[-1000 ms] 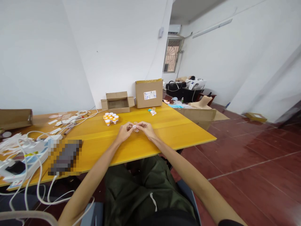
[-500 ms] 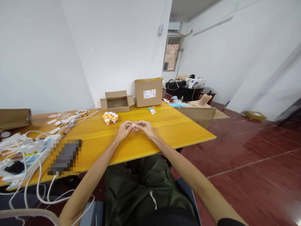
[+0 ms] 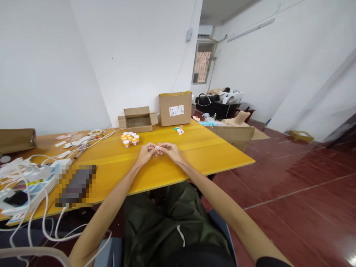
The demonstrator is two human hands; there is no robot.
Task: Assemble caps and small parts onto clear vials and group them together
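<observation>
Head view, hands: the left hand and right hand meet fingertip to fingertip, both grasping 1 small white piece with dark marks; the fingers hide most of it.
Piece's place: above the middle of the yellow table, between its near and far edges.
Step in hand: apparently close fingertip work on that piece; whether it is being pressed, opened or turned, I cannot tell.
Next move: seems to call for a steady pinch from both hands and small, controlled finger shifts, since the piece offers little to grip.
White-topped orange containers: about 9, clustered beyond the left hand towards the far edge; overlap prevents an exact count.
White figure: 1, near the far edge, in front of the closed carton; 1 teal piece lies just beside it.
Cardboard boxes on the table: 3, namely 1 open box and 1 closed carton along the far edge, plus 1 brown box towards the far left corner.
Power strip: 1, by the near left corner, with white cables; their number is too tangled to count.
</observation>
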